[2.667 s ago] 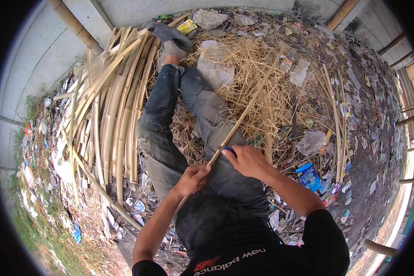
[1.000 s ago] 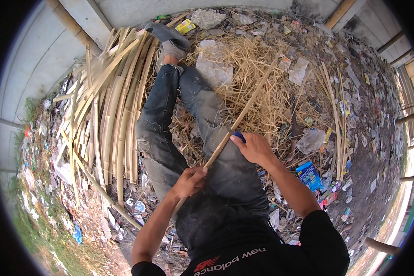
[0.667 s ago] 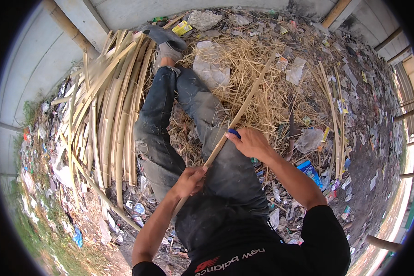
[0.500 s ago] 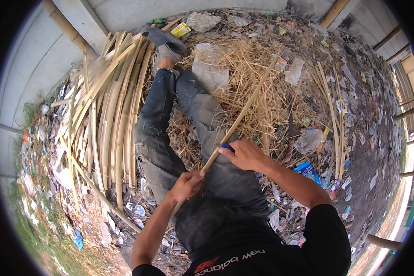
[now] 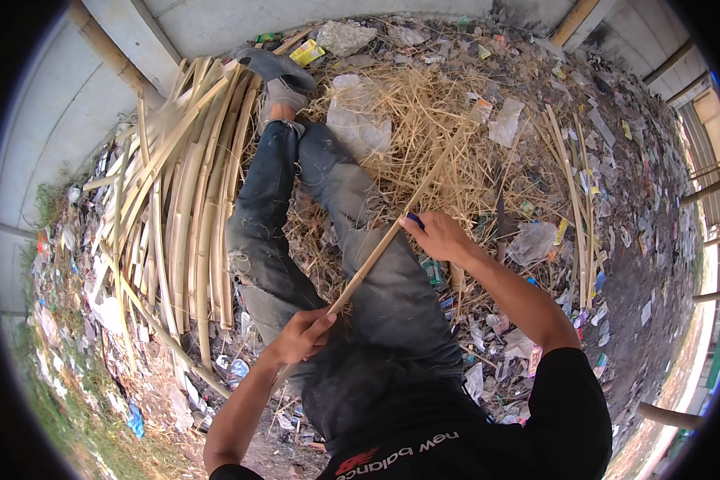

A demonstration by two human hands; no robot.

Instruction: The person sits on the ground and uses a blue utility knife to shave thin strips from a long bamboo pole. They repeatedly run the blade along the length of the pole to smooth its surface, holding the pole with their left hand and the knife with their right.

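A: Where's the bamboo strip (image 5: 392, 234)?
B: Slanting across the lap, tip far over the straw pile (image 5: 424, 120); left hand (image 5: 300, 336) closed round its near end; right hand (image 5: 438, 238) gripping a blue-handled blade (image 5: 414, 219) against it

A: How to work it well?
B: I'd keep the left grip firm, blade shallow, stroke away from the legs

A: Changed from half a second ago?
B: Barely; right hand sits slightly farther up; split bamboo slats (image 5: 180, 216) on the left unmoved

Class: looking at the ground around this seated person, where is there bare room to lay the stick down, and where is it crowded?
Bare dark soil lies right of the shavings heap. Crowded: split strips on the left, litter beside the right hand.
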